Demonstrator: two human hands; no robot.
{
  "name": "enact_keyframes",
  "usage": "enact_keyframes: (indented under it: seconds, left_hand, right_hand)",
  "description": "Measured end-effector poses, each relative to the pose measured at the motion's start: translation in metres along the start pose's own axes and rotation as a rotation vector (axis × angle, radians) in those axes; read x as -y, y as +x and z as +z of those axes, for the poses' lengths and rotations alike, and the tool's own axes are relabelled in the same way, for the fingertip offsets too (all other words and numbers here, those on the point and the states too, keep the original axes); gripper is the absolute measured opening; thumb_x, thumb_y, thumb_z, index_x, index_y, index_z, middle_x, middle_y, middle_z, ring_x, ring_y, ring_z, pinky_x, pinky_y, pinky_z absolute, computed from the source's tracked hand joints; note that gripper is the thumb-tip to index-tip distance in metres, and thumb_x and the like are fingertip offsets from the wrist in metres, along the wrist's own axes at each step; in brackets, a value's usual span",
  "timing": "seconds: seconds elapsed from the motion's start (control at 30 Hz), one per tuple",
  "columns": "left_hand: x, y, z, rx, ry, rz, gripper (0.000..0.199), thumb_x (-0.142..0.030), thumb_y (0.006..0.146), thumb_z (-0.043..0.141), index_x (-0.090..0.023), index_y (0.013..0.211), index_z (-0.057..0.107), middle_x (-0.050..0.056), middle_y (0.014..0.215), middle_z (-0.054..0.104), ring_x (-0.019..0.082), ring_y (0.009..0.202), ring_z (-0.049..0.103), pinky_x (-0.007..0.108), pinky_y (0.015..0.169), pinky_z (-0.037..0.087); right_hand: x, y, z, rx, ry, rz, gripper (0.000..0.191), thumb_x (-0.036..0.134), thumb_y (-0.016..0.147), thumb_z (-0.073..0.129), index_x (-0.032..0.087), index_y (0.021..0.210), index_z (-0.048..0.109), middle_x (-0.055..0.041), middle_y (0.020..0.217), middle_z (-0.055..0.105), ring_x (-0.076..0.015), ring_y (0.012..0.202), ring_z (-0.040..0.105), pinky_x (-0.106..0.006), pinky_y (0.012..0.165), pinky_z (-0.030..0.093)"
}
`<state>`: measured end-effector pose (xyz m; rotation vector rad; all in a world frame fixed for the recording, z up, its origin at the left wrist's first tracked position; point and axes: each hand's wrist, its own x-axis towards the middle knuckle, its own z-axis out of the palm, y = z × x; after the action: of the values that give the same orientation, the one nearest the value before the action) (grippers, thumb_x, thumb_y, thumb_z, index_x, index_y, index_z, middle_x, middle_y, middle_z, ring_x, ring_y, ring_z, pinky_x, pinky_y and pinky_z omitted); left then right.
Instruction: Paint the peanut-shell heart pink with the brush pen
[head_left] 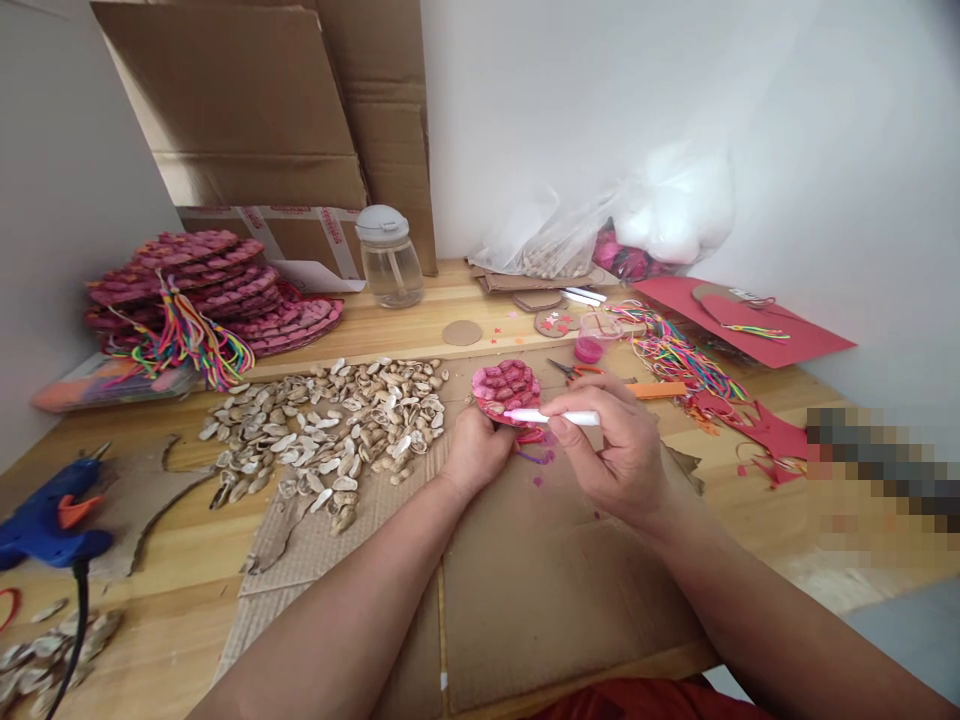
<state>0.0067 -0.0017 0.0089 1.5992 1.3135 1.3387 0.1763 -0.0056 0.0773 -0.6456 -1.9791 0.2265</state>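
Observation:
My left hand [481, 447] is closed on the lower edge of a small round disc covered with pink-painted peanut shells [508, 385], holding it tilted above the cardboard sheet [555, 600]. A white marker with a pink tip [574, 417] is pinched in my right hand [611, 440]. Its tip touches or nearly touches the disc's lower edge, where a pale shell shows. Some fingers of my left hand are hidden under the disc. Purple and pink paint marks lie on the cardboard beneath.
Loose peanut shells [360, 420] spread at left, with a blue glue gun [56, 515] beyond. Pink shell discs with tassels [187, 300] are stacked at back left near a water bottle [390, 262]. Pliers [576, 371], a pink paint cup [589, 348] and colourful cords [686, 355] lie right.

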Motion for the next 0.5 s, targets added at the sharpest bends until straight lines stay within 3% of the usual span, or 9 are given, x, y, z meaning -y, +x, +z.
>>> enact_keyframes:
  seconds: [0.13,0.27,0.33,0.5]
  left_hand:
    - [-0.0016,-0.0006,-0.0004,-0.006,0.003,-0.002,0.034,-0.003,0.076,0.059,-0.018,0.1,0.076,0.005,0.108,0.078,0.024,0.103,0.07,0.035,0.091,0.056]
    - [-0.0015,-0.0009,-0.0004,-0.006,-0.002,-0.074,0.019,-0.011,0.08,0.061,-0.017,0.088,0.077,0.002,0.071,0.074,0.019,0.066,0.069,0.029,0.066,0.056]
    - [-0.0009,-0.001,-0.0002,0.0,-0.019,-0.095,0.016,-0.014,0.082,0.062,-0.017,0.087,0.077,0.0,0.062,0.07,0.017,0.056,0.064,0.027,0.058,0.054]
    - [-0.0006,-0.0009,0.0001,-0.015,-0.061,-0.029,0.025,-0.013,0.081,0.061,-0.019,0.099,0.076,0.003,0.083,0.077,0.018,0.071,0.067,0.029,0.068,0.056]
  right_hand:
    - [-0.0003,0.0009,0.0006,0.023,0.029,-0.003,0.012,0.014,0.089,0.062,0.023,0.093,0.068,-0.0024,0.086,0.074,-0.0218,0.085,0.063,-0.043,0.085,0.048]
    - [-0.0036,0.0011,0.0,0.012,0.008,0.013,0.011,0.014,0.09,0.062,0.023,0.093,0.069,-0.0031,0.087,0.074,-0.0222,0.088,0.062,-0.043,0.087,0.048]
    - [-0.0049,0.0008,-0.0005,-0.001,0.011,0.031,0.01,0.015,0.09,0.062,0.023,0.093,0.069,-0.0035,0.087,0.073,-0.0226,0.089,0.061,-0.043,0.087,0.048]
    - [-0.005,0.0008,-0.0001,0.019,0.061,0.015,0.011,0.016,0.091,0.061,0.024,0.094,0.069,-0.0028,0.086,0.074,-0.0218,0.086,0.062,-0.042,0.085,0.048]
